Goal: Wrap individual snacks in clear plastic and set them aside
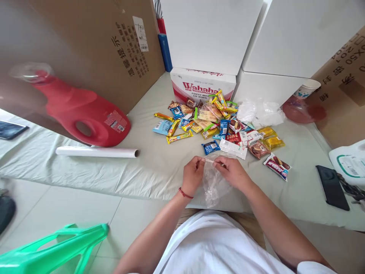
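Observation:
A clear plastic bag (211, 186) hangs between my two hands at the table's front edge. My left hand (194, 173) pinches one side of its rim, and my right hand (230, 171) pinches the other side. The bag looks limp and see-through. Just beyond my hands lies a loose heap of small wrapped snacks (205, 118) in yellow, blue, red and brown packets. Closest to my fingers are a blue packet (211, 147) and a white packet (233, 148). A maroon-and-white snack packet (277, 166) lies apart on the right.
Behind the heap stands a Wahaha box (203, 84), with crumpled clear bags (259, 112) at its right. To the left are a red jug (88, 112) and a white roll (97, 152). A black phone (332, 187) lies far right. A green stool (57, 247) stands on the floor.

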Action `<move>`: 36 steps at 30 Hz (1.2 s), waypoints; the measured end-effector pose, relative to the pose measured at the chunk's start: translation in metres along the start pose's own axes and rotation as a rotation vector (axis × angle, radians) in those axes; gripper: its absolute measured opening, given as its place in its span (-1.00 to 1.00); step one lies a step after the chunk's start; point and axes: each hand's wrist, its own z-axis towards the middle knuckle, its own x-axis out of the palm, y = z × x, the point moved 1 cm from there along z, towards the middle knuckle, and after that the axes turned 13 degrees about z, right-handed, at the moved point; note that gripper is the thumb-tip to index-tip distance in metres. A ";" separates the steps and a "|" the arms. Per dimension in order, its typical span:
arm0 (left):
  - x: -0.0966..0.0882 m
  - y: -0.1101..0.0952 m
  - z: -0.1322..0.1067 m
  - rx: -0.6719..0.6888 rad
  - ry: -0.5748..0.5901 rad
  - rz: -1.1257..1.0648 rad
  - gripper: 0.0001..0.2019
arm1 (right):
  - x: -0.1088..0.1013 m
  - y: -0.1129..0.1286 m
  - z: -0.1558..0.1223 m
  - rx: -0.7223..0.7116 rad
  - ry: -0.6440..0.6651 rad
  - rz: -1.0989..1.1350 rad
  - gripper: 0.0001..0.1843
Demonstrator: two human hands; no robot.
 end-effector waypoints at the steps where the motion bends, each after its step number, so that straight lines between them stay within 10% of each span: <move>1: -0.006 0.007 0.002 -0.046 0.042 -0.078 -0.67 | 0.000 -0.004 0.000 0.008 -0.012 0.100 -0.71; 10: -0.055 0.057 0.010 -0.250 -0.131 -0.127 -0.68 | -0.005 -0.048 -0.018 0.224 -0.308 0.503 -0.49; 16: -0.067 0.057 -0.008 -0.166 -0.170 0.284 -0.70 | -0.014 -0.080 -0.056 0.256 -0.394 0.236 -0.55; 23: -0.058 0.051 -0.027 -0.128 -0.100 0.644 -0.78 | -0.042 -0.070 -0.076 0.056 -0.138 -0.297 -0.51; 29: -0.052 0.046 -0.035 0.424 -0.316 0.804 -0.51 | -0.017 -0.040 -0.037 -0.288 0.054 -0.439 -0.65; 36: -0.039 0.035 -0.041 0.792 -0.128 0.751 -0.57 | 0.004 -0.036 -0.018 -0.276 0.071 -0.062 -0.76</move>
